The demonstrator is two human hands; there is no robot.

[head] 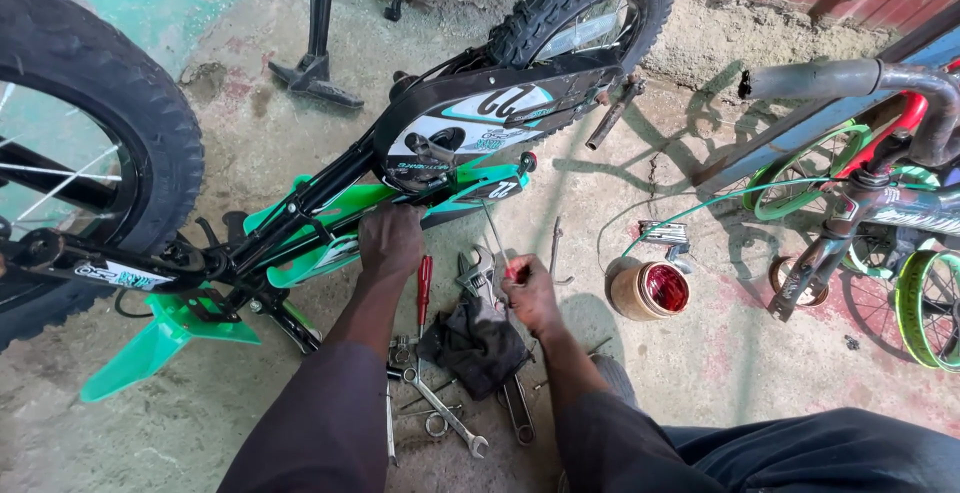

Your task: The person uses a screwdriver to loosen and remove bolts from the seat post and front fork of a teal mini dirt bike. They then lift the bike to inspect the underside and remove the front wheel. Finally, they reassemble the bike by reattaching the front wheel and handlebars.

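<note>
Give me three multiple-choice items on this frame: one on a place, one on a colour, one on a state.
1. Where does the left hand rest?
A. on the green and black bike frame under the chain guard
B. on the floor pump
C. on the tin

2. What colour is the handle of the screwdriver lying on the floor between the two arms?
A. blue
B. red
C. yellow

3. How does the bike stand?
A. upright on both wheels
B. hung from a hook
C. upside down, wheels up

Key: 1 A, the hand grips the frame by the crank. 2 B, its handle shows red. 3 C, the front tyre and the rear tyre are raised and the mudguard points at the ground. The right hand holds a thin red-handled tool.
</note>
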